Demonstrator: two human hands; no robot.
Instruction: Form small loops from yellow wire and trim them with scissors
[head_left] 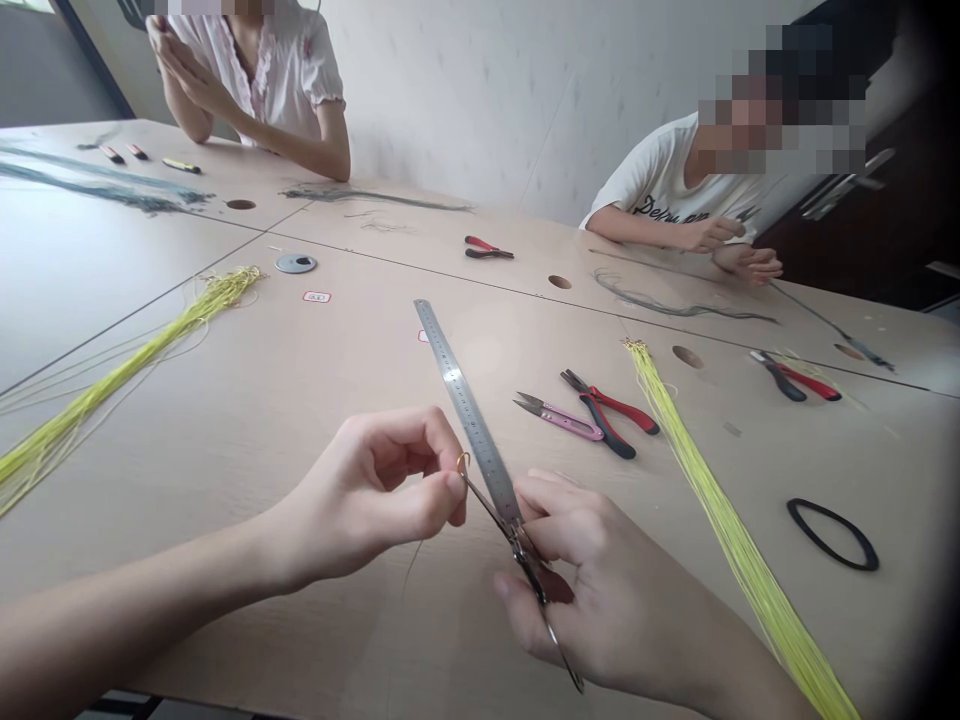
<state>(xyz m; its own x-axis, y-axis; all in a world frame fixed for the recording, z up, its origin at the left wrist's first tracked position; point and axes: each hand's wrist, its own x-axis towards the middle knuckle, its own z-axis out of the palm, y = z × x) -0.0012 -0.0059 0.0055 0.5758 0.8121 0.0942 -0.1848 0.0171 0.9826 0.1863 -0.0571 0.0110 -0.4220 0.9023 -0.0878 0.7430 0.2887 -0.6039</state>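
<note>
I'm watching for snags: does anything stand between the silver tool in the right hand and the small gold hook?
Nothing visible: the silver tool in the right hand reaches the gold hook at the left hand. The ruler lies behind.

Neon yellow marked the cord bundles (pixel 225 292); the table (pixel 337 360) was beige.
The small hook (pixel 464 458) was gold-orange, the metal tool (pixel 517 548) dark silver, the ruler (pixel 465 400) silver with dark graduations. The pliers (pixel 591 394) had red and black handles, the snips (pixel 555 412) pink ones. One white shirt (pixel 667 170) bore black lettering.
</note>
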